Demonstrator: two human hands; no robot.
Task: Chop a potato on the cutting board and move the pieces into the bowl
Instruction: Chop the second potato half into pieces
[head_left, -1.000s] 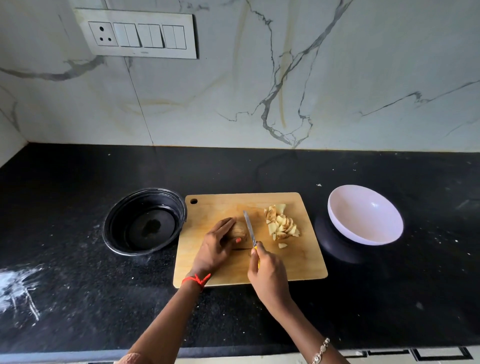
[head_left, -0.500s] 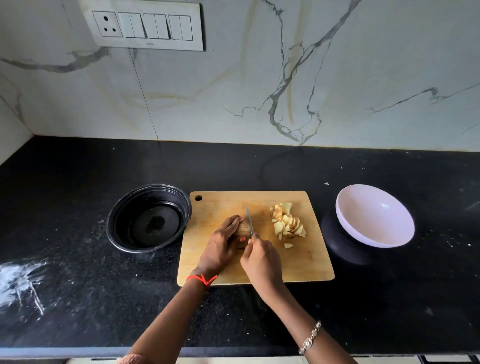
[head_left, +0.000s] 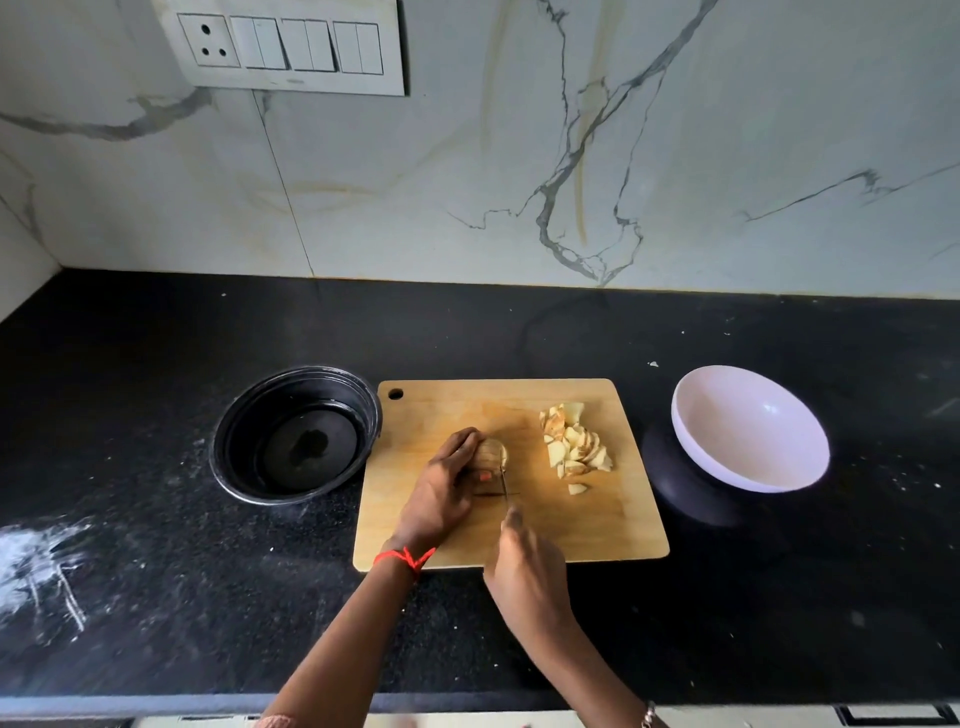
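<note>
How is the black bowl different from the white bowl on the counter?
The black bowl stands left of the cutting board, touching its edge; the white bowl stands right of it, apart. The black bowl sits level with a flat, wet-looking bottom; the white bowl is tilted toward the board and looks dry. The black bowl has a ribbed rim; the white bowl's is smooth. Both are round and hold no potato pieces.

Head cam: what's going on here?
A person is chopping a potato on the wooden cutting board. The left hand steadies the uncut potato chunk while the right hand cuts it with a knife. Cut pieces sit piled on the board's right side. The white bowl to the right holds nothing yet.
</note>
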